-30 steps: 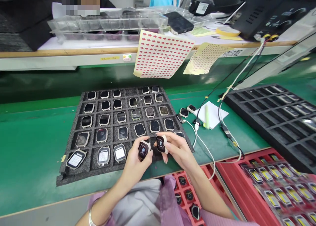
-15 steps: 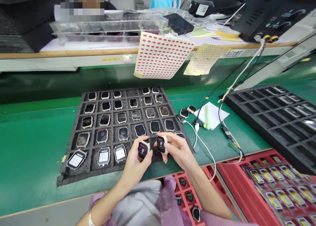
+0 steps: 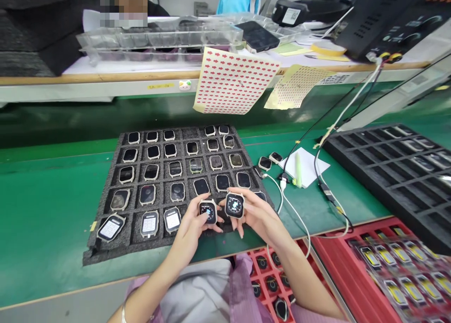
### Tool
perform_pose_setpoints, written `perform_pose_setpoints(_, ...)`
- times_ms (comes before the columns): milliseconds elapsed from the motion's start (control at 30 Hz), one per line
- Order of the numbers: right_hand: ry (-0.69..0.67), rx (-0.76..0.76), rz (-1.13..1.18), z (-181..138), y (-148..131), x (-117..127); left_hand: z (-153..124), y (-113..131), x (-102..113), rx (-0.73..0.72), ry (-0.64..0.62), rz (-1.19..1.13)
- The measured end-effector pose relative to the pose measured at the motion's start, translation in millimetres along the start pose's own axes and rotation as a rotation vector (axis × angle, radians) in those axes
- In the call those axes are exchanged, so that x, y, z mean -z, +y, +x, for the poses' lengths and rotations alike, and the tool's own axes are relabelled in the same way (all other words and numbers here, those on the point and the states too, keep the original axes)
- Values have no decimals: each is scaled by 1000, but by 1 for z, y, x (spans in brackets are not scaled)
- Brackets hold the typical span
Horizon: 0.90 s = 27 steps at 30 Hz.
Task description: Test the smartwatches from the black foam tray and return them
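My left hand [image 3: 192, 224] is closed around a smartwatch without a strap, its thumb lying on the lit dark screen. Beside it, my right hand [image 3: 259, 215] grips a second smartwatch [image 3: 234, 205] by its edges, the lit watch face turned up towards me. Both are held just over the front right part of a black foam tray [image 3: 136, 242]. Rows of similar watches sit in its compartments. Most of their screens are dark, but a few in the front row, such as one watch [image 3: 149, 224], show white screens.
Two loose watches [image 3: 265, 163] lie right of the tray, near white cables [image 3: 294, 214] and a white paper with a green pen [image 3: 299, 170]. Another black tray [image 3: 373, 172] stands at the right. Red trays [image 3: 338, 262] sit below the table edge. A shelf [image 3: 134, 76] runs along the back.
Both held watches have turned so their screens face me more squarely. My left thumb has moved from the watch's edge onto its screen.
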State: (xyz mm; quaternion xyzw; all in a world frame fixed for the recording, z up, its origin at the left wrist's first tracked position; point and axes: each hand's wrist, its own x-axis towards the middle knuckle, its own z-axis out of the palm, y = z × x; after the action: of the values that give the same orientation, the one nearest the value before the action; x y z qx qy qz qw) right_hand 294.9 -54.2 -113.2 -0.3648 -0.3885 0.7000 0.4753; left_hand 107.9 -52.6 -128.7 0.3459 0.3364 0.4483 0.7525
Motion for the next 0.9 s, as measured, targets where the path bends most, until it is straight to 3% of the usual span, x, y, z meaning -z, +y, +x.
perform_pose_setpoints(333,75,15,-234,-4,4,1,-1,1,5,74,-17,-61)
perform_pose_setpoints(900,210,61,-323,-4,0,-12,-4,5,3,48,-28,36)
